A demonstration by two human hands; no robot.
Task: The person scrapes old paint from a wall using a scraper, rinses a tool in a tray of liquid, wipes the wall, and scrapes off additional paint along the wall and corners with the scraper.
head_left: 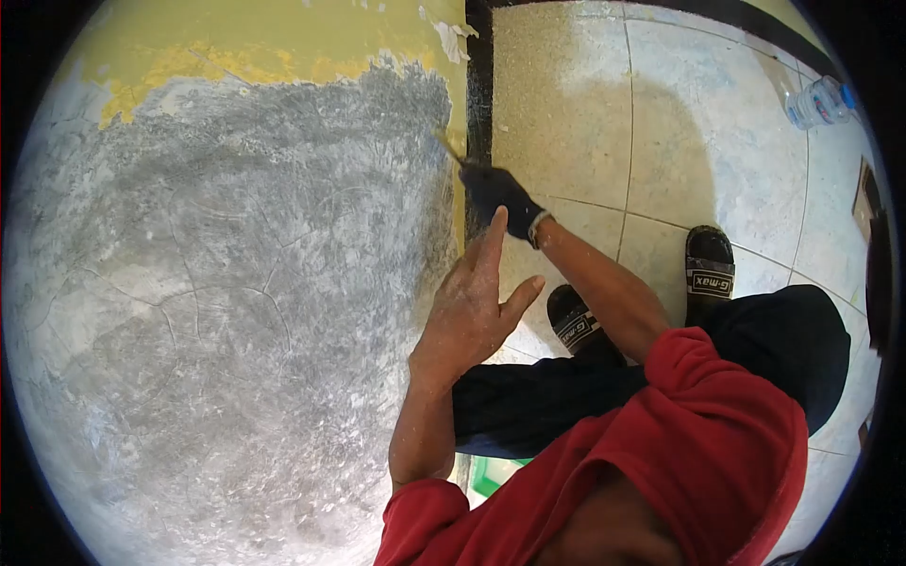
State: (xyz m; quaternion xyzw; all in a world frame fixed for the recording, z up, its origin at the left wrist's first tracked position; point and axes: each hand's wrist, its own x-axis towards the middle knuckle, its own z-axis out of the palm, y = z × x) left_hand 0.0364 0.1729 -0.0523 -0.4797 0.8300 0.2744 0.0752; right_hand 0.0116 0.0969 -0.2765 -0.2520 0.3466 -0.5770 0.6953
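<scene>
My bare left hand [467, 311] is raised in front of the wall, its fingers stretched out and the thumb spread, with nothing in it. Its fingertips overlap the dark glove in view; whether they touch cannot be told. A dark glove covers my right hand [502, 198], closed around a thin scraper [447, 143], slightly blurred. The scraper points up and left at the right edge of the wall [226, 283]. Grey, cracked and scuffed plaster shows over most of that wall. Ragged yellow paint [245, 64] borders it above, and a loose flake [451, 40] hangs near the corner.
A dark baseboard strip [479, 94] runs between wall and tiled floor [661, 123]. Dust lies on the tiles. A plastic bottle [819, 104] with a blue cap lies at upper right. My sandalled feet [710, 264] are below, and a green-edged object [486, 478] shows near my left sleeve.
</scene>
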